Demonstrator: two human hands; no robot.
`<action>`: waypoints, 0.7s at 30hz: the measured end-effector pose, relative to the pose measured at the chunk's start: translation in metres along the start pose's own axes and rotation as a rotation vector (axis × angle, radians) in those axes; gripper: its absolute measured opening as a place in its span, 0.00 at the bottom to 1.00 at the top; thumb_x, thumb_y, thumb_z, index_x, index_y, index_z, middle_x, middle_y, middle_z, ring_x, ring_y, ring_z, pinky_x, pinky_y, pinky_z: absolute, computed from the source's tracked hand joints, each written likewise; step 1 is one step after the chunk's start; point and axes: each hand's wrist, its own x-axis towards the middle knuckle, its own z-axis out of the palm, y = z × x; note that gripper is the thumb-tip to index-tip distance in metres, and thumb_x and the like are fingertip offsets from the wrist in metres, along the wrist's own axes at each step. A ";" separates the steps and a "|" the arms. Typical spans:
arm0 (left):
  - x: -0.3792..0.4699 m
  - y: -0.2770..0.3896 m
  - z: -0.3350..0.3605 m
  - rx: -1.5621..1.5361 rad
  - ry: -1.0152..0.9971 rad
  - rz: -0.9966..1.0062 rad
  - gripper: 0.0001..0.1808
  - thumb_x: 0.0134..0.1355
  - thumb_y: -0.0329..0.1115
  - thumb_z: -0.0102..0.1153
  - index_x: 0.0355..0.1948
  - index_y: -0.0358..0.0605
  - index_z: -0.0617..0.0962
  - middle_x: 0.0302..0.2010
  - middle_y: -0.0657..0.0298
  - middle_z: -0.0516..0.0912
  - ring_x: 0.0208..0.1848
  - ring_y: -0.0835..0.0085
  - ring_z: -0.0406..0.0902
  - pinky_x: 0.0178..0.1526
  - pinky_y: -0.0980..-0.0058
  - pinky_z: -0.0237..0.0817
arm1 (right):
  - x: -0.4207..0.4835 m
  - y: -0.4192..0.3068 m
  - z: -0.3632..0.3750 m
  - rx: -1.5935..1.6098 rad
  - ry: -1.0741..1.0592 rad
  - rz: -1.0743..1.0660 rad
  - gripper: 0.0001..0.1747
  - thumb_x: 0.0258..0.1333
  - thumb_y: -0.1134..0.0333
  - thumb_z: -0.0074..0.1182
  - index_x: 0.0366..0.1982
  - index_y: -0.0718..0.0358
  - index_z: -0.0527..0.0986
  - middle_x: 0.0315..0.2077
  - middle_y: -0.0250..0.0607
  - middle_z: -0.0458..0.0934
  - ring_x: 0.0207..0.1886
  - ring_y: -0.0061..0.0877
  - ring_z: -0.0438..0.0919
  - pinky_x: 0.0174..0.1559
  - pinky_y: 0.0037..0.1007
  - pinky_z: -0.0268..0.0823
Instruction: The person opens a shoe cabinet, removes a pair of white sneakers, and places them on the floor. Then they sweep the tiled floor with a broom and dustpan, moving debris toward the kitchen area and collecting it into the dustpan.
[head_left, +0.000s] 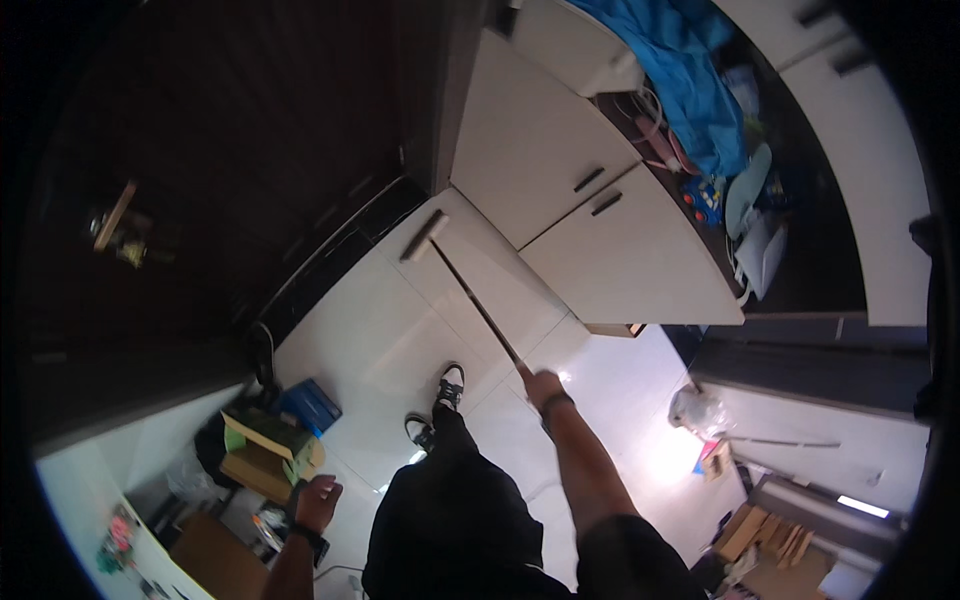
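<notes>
A long-handled floor mop (426, 236) with a flat, narrow head rests on the pale tiled floor (360, 315), near the corner between the dark door and the white cabinet. My right hand (541, 386) is closed around the upper part of its dark pole. At the lower left, my left hand (316, 502) is raised with its fingers partly curled and holds nothing visible; it is beside an open cardboard box. My sneakers (450, 386) stand on the tiles between the two hands.
A dark door (225, 187) borders the left. The white cabinet (547, 142) carries blue cloth (690, 90) and clutter. A blue box (310, 407) and an open cardboard box (259, 465) lie lower left. A plastic bag (701, 411) and cardboard pieces (765, 532) are at right.
</notes>
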 end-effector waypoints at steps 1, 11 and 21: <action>0.003 0.002 -0.007 -0.026 0.003 0.008 0.19 0.64 0.41 0.66 0.50 0.38 0.82 0.43 0.54 0.87 0.45 0.64 0.86 0.47 0.67 0.77 | 0.030 -0.031 0.006 -0.002 0.079 0.026 0.47 0.67 0.30 0.39 0.43 0.74 0.81 0.43 0.64 0.83 0.51 0.52 0.82 0.56 0.48 0.71; 0.058 -0.012 -0.043 0.059 -0.266 -0.158 0.24 0.67 0.44 0.64 0.55 0.36 0.78 0.45 0.53 0.86 0.47 0.64 0.84 0.48 0.63 0.75 | -0.029 0.162 0.059 -0.184 -0.037 0.195 0.39 0.74 0.38 0.26 0.59 0.61 0.76 0.57 0.62 0.77 0.60 0.54 0.76 0.64 0.49 0.67; 0.161 0.058 -0.059 0.044 -0.414 0.200 0.20 0.66 0.37 0.67 0.55 0.40 0.78 0.44 0.58 0.86 0.47 0.69 0.84 0.51 0.70 0.74 | -0.260 0.284 0.206 0.428 0.116 0.984 0.43 0.69 0.35 0.40 0.53 0.71 0.78 0.53 0.64 0.79 0.60 0.53 0.77 0.61 0.47 0.70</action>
